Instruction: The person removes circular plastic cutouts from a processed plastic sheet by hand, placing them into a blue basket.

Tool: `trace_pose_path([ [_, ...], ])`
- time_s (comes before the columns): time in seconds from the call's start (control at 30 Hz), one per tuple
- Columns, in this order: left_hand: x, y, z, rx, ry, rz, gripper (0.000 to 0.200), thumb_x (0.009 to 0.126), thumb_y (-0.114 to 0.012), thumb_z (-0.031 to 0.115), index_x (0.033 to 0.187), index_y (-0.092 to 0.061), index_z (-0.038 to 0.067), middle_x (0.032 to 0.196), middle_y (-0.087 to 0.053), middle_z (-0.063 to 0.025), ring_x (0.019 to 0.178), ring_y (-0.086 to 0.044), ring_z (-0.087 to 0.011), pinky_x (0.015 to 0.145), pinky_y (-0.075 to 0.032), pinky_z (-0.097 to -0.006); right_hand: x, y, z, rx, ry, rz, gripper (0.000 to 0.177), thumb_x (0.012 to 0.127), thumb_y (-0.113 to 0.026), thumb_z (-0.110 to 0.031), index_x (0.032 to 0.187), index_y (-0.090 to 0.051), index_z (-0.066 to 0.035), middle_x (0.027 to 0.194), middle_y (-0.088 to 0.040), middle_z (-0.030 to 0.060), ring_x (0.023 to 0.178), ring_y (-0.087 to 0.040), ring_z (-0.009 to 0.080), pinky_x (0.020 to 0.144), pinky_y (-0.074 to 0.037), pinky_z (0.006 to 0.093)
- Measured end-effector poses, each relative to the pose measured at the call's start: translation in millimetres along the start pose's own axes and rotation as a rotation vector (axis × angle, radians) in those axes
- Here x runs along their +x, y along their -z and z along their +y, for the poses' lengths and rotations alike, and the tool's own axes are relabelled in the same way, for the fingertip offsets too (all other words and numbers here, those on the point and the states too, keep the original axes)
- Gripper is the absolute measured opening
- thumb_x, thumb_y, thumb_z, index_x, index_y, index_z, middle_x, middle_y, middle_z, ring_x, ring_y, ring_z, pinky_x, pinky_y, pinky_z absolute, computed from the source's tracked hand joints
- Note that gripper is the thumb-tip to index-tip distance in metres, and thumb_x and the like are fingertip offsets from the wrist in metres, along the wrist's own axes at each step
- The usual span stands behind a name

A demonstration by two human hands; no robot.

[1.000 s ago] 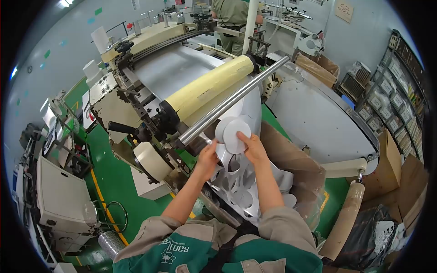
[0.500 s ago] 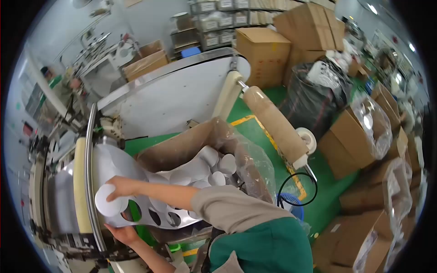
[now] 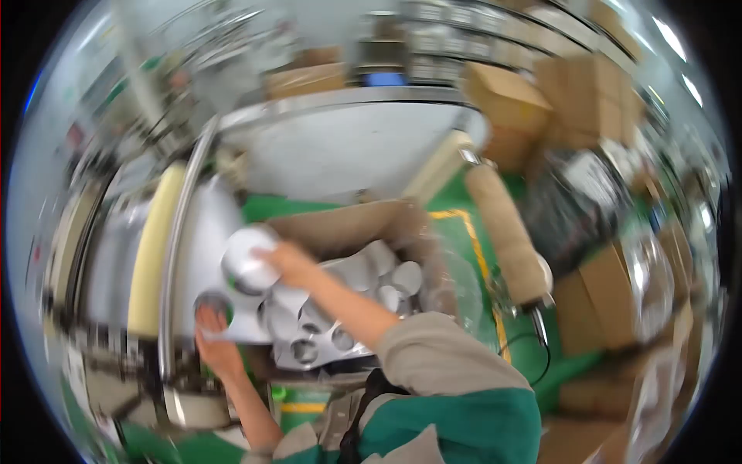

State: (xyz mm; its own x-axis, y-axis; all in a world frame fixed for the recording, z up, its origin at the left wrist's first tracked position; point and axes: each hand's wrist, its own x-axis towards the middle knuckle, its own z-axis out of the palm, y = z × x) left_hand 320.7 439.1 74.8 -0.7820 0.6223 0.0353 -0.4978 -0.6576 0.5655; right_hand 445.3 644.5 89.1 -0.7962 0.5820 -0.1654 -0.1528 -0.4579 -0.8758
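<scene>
My right hand is closed on a round white disc, held above the punched sheet near the roller. Lower and to the left, my left hand is at the sheet's edge, its slightly blurred fingers stretched out and showing at a round hole. The silvery white sheet comes off the machine beside a metal bar and a pale yellow roller. Its holed part hangs into a plastic-lined carton, where more round white pieces lie.
A brown roll on a shaft stands right of the carton. Behind it are a dark sack and stacked cartons. A large pale panel stands beyond the carton. More boxes are at the right.
The view has turned, shifting the scene. My right hand has lifted the white disc off the sheet, toward the carton. My left hand has moved up to a hole in the sheet.
</scene>
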Motion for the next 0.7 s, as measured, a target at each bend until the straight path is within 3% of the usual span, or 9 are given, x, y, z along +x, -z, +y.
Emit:
trace_pose_path([
  [0.03, 8, 8, 7, -0.037, 0.045, -0.135, 0.051, 0.092, -0.033, 0.026, 0.132, -0.026, -0.004, 0.139, -0.028, -0.0154, 0.131, -0.023, -0.0256, 0.109, -0.013, -0.0403, 9, 18, 6, 0.066, -0.008, 0.018, 0.028, 0.079, -0.064, -0.02, 0.1, -0.06, -0.002, 0.084, -0.062, 0.009, 0.074, -0.056, 0.0179, 0.066, -0.045, 0.0341],
  [0.13, 31, 10, 21, -0.253, 0.053, 0.017, 0.045, 0.091, -0.037, 0.023, 0.124, -0.035, -0.007, 0.127, -0.041, -0.0214, 0.124, -0.032, -0.0334, 0.105, -0.026, -0.0449, 31, 50, 23, 0.325, 0.045, -0.007, 0.035, 0.086, -0.057, -0.027, 0.109, -0.053, -0.001, 0.085, -0.061, 0.0064, 0.074, -0.058, 0.0183, 0.066, -0.048, 0.0363],
  [0.17, 41, 26, 18, -0.313, -0.019, -0.213, 0.037, 0.092, -0.039, 0.023, 0.117, -0.044, -0.004, 0.121, -0.047, -0.0192, 0.118, -0.039, -0.0346, 0.103, -0.03, -0.0466, 9, 19, -4, 0.338, 0.17, -0.105, 0.035, 0.086, -0.057, -0.025, 0.112, -0.051, -0.001, 0.099, -0.06, 0.0068, 0.09, -0.058, 0.0193, 0.077, -0.049, 0.0387],
  [0.2, 40, 8, 26, -0.388, 0.001, -0.129, 0.031, 0.091, -0.042, 0.024, 0.111, -0.05, 0.0, 0.118, -0.05, -0.0166, 0.114, -0.044, -0.0319, 0.102, -0.031, -0.0473, 5, 9, -12, 0.322, 0.142, -0.108, 0.034, 0.086, -0.058, -0.019, 0.114, -0.049, -0.002, 0.111, -0.056, 0.0078, 0.101, -0.055, 0.0203, 0.086, -0.046, 0.0389],
  [0.23, 45, 13, 28, -0.449, 0.045, -0.185, 0.029, 0.091, -0.044, 0.022, 0.11, -0.05, 0.001, 0.117, -0.052, -0.0135, 0.11, -0.048, -0.0285, 0.102, -0.032, -0.0465, 3, -6, -18, 0.312, 0.122, -0.097, 0.036, 0.084, -0.06, -0.015, 0.115, -0.049, -0.001, 0.111, -0.056, 0.0083, 0.1, -0.055, 0.0211, 0.085, -0.046, 0.0391],
  [0.37, 23, -16, 9, -0.149, -0.113, 0.046, 0.039, 0.094, -0.037, 0.028, 0.122, -0.043, 0.002, 0.12, -0.05, -0.0105, 0.112, -0.047, -0.0264, 0.099, -0.034, -0.0409, 3, -51, -23, -0.006, 0.21, -0.189, 0.038, 0.079, -0.064, -0.013, 0.111, -0.052, 0.004, 0.102, -0.06, 0.0097, 0.089, -0.058, 0.0163, 0.08, -0.045, 0.0292],
  [0.47, 3, -21, -5, -0.022, -0.09, 0.129, 0.041, 0.093, -0.039, 0.028, 0.125, -0.039, 0.002, 0.123, -0.048, -0.0098, 0.115, -0.045, -0.0244, 0.099, -0.034, -0.0389, 17, -67, -13, -0.227, 0.135, -0.311, 0.036, 0.078, -0.066, -0.011, 0.109, -0.053, 0.003, 0.099, -0.061, 0.0081, 0.088, -0.057, 0.0144, 0.077, -0.046, 0.0277],
  [0.57, -22, -27, -19, 0.111, 0.027, 0.067, 0.043, 0.093, -0.04, 0.03, 0.126, -0.038, 0.003, 0.125, -0.047, -0.0079, 0.116, -0.043, -0.0203, 0.098, -0.033, -0.0371, 26, -79, -3, -0.49, 0.023, -0.387, 0.043, 0.074, -0.069, -0.02, 0.105, -0.055, 0.007, 0.095, -0.061, 0.0103, 0.085, -0.057, 0.0155, 0.074, -0.045, 0.0277],
  [0.7, -25, -18, -15, 0.206, 0.095, 0.047, 0.045, 0.093, -0.04, 0.031, 0.127, -0.037, 0.002, 0.126, -0.046, -0.0079, 0.118, -0.042, -0.0195, 0.1, -0.031, -0.0371, 23, -60, 10, -0.222, -0.063, -0.389, 0.042, 0.078, -0.067, -0.021, 0.109, -0.053, 0.004, 0.099, -0.06, 0.0093, 0.09, -0.057, 0.0176, 0.078, -0.046, 0.0286],
])
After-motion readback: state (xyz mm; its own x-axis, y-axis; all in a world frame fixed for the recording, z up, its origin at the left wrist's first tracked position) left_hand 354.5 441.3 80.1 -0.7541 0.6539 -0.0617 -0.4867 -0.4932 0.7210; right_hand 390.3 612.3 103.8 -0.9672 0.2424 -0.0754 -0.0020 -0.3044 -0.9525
